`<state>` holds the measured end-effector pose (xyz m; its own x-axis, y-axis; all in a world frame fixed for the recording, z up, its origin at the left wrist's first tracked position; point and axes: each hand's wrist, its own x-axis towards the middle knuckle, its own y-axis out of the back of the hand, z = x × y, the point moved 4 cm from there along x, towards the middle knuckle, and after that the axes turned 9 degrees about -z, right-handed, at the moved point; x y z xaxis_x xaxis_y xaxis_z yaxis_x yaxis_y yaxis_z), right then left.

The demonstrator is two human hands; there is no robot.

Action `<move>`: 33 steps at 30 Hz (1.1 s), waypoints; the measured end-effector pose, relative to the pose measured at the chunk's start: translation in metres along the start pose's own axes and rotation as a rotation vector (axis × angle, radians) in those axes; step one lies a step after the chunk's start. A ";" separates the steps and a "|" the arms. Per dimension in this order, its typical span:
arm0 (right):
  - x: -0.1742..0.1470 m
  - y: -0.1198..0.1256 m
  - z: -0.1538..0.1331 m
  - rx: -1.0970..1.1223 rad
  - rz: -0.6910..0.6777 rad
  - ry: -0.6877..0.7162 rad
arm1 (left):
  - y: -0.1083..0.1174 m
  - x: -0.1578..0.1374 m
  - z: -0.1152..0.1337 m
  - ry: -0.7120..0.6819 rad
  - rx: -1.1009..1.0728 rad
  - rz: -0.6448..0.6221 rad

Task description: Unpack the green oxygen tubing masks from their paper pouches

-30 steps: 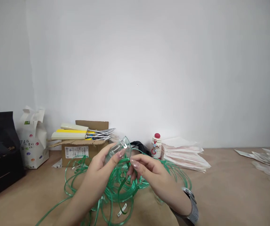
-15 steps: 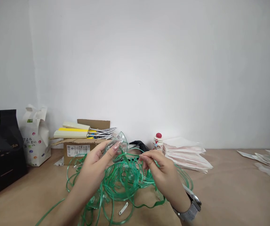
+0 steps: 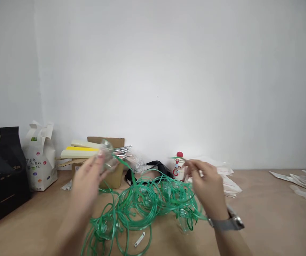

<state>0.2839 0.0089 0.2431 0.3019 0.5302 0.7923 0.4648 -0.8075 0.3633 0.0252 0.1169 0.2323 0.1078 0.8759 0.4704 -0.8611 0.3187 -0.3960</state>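
Clear mask (image 3: 107, 149): gripped in our left hand (image 3: 87, 177), raised before the cardboard box (image 3: 117, 177), toward the bench's (image 3: 257, 213) back edge, left of its middle
Green strap (image 3: 124, 161): trails from the mask to the tubing (image 3: 142, 224); we'd best ease it so no coil snags
Green strand (image 3: 178, 158): blurred, seemingly pinched in our right hand (image 3: 209, 183); we'd do well to pull only lightly

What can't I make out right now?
All in the head view:
Left hand: blur obscures its exact grip on the clear mask.
Right hand: too blurred to tell what, if anything, it pinches.
Cardboard box: front partly hidden behind the left hand.
Black bag: cut off by the picture's left edge.
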 end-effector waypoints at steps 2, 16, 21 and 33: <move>0.007 0.016 0.016 0.106 0.078 -0.126 | 0.015 0.006 0.012 -0.055 -0.134 0.043; -0.023 -0.049 -0.046 0.724 -0.726 -0.204 | -0.049 -0.024 -0.016 0.227 -0.127 -0.487; -0.030 -0.055 -0.052 0.671 -0.788 -0.157 | -0.047 -0.024 -0.023 0.230 -0.141 -0.400; -0.040 -0.046 -0.073 0.546 -0.903 -0.012 | -0.022 -0.014 -0.009 0.146 -0.180 -0.157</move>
<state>0.1895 0.0060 0.2303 -0.3361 0.8815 0.3317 0.8316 0.1124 0.5439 0.0470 0.1008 0.2277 0.3146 0.8493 0.4239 -0.7273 0.5027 -0.4673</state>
